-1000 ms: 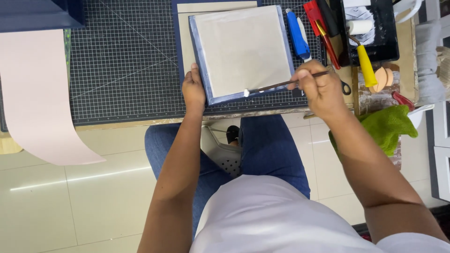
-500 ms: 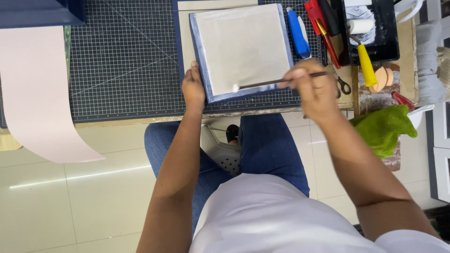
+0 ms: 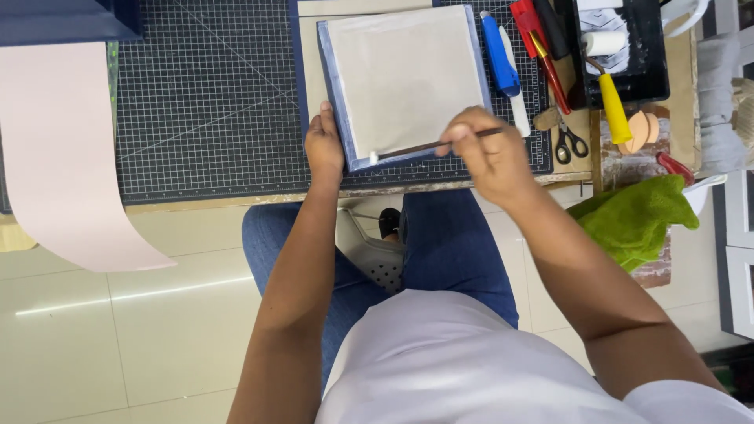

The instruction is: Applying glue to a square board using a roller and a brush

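Observation:
A grey board (image 3: 404, 74) lies on a slightly larger blue sheet (image 3: 333, 82), which rests on the gridded cutting mat (image 3: 204, 102). My left hand (image 3: 323, 145) presses down on the blue sheet's lower left corner. My right hand (image 3: 487, 153) grips a thin dark-handled brush (image 3: 428, 147). The brush's white tip touches the blue margin along the board's near edge, close to the left corner.
A long pale pink paper strip (image 3: 67, 157) hangs off the table's left side. To the right lie a blue tool (image 3: 499, 55), red-handled tools (image 3: 538, 43), scissors (image 3: 570, 141), a yellow-handled roller (image 3: 611, 98) in a black tray (image 3: 656, 74), and a green cloth (image 3: 632, 220).
My right hand has slid leftward along the board's near edge, carrying the brush tip from the middle of that edge toward the left corner. My left hand has stayed put.

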